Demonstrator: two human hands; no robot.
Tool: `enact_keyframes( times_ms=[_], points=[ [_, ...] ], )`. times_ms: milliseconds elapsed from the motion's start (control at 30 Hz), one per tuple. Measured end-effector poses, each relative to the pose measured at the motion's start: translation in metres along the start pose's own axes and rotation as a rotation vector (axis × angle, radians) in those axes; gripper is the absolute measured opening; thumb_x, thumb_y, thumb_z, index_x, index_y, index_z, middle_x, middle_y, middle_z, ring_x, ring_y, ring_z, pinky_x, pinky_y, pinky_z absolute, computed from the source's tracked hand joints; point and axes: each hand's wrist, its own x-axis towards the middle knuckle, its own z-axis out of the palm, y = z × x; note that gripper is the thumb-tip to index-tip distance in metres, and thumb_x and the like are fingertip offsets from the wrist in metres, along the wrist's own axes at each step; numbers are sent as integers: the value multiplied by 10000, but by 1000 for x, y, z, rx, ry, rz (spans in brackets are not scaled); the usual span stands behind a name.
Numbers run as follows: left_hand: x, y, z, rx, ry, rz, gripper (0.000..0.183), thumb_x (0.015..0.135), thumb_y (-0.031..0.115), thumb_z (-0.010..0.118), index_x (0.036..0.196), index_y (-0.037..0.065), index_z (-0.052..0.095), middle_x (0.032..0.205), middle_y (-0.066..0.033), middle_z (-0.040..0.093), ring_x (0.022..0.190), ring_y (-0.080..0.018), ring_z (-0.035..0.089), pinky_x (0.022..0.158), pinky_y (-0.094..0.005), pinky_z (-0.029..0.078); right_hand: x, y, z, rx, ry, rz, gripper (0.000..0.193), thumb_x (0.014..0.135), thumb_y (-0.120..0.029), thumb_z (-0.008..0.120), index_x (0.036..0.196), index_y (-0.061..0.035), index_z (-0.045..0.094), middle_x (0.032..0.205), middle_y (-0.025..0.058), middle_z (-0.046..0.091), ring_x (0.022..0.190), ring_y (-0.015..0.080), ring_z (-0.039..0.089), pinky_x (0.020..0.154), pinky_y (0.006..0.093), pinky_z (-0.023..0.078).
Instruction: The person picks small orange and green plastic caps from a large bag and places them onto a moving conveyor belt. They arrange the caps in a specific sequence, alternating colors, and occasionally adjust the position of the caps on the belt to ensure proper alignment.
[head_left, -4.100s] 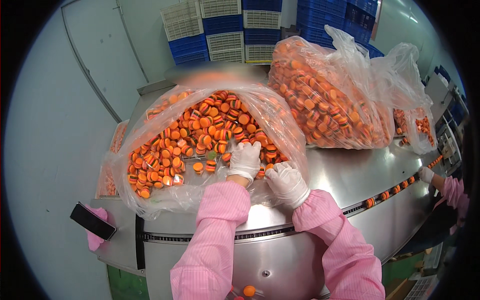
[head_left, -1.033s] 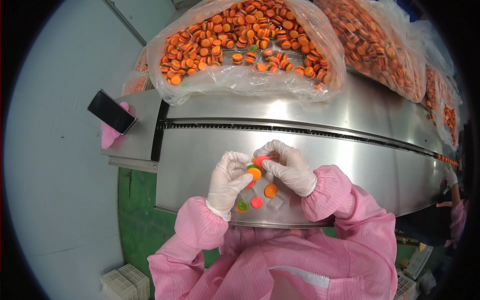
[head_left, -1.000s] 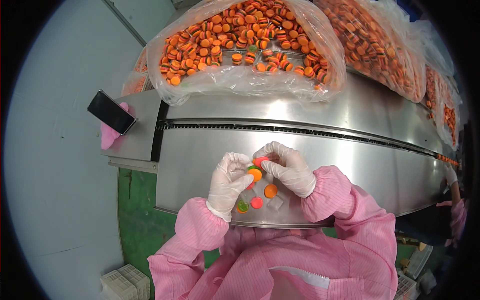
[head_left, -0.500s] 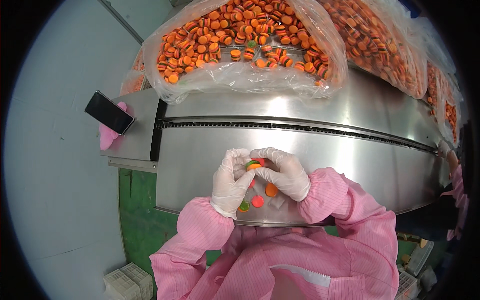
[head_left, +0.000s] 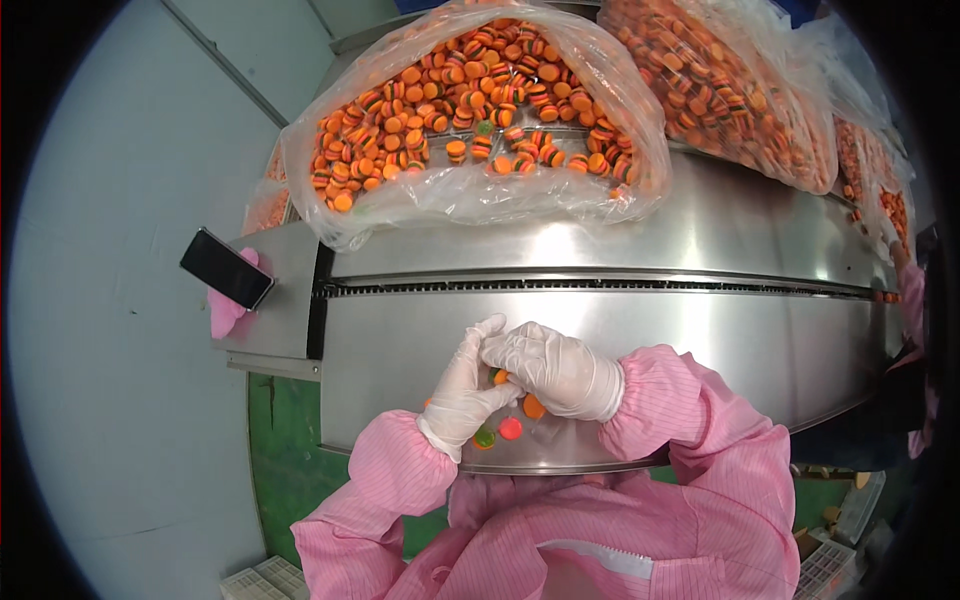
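My gloved left hand (head_left: 468, 388) and gloved right hand (head_left: 558, 370) meet above the metal work surface (head_left: 400, 345). Between them is a small layered gummy candy (head_left: 498, 376), showing green and orange, pinched by the fingers of both. The right fingers curl over it and hide most of it. Below the hands lie loose gummy discs: an orange disc (head_left: 534, 406), a pinkish-red disc (head_left: 510, 429) and a green disc (head_left: 485, 437) with an orange edge under it. A sliver of orange shows beside my left hand.
A slotted black strip (head_left: 560, 286) crosses the metal surface. Behind it, an open clear bag (head_left: 450, 195) holds many layered gummies; another full bag (head_left: 720, 90) stands right. A phone (head_left: 227, 270) leans on pink cloth (head_left: 226, 314) at left. Another person's pink sleeve (head_left: 912, 300) shows far right.
The view has shifted, so the bench sits lower in the picture. My right fingers have folded further over the candy, and the red piece between my hands is now hidden.
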Motion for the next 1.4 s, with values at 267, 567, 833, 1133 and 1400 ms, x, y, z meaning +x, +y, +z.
enact_keyframes(
  times_ms=[267,567,833,1133,1400],
  points=[
    [22,12,6,82,-159,71,705,733,-132,607,1344,52,305,1226,-62,433,1167,-170,425,990,-297,370,-1,10,-23,88,209,-82,371,757,-3,597,1121,-32,536,1012,129,547,908,314,522,806,385,422],
    [61,10,11,45,-204,28,733,694,-126,658,1330,46,338,1206,-43,477,1123,-137,464,940,-272,402,2,38,-40,48,183,-86,393,725,-7,610,1110,-11,529,1014,136,567,946,327,538,825,388,439],
    [92,43,12,210,-177,100,774,687,-83,691,1351,35,311,1137,-47,494,1045,-131,495,926,-262,402,21,45,-45,-290,265,-26,389,772,-138,611,1135,-28,525,1074,129,594,1011,297,576,824,342,469],
    [89,22,-49,994,103,526,350,772,38,598,1119,33,552,985,-135,539,889,-261,561,811,-309,461,90,128,-85,-362,484,169,132,792,-100,571,919,-63,566,852,138,560,806,325,549,686,409,446],
    [91,-11,-45,1679,263,528,671,725,273,669,1295,42,401,1231,-152,439,1133,-327,411,968,-459,300,163,184,-49,-696,-61,462,201,783,-208,566,925,-67,591,862,136,604,864,322,585,707,424,492]
  ],
)
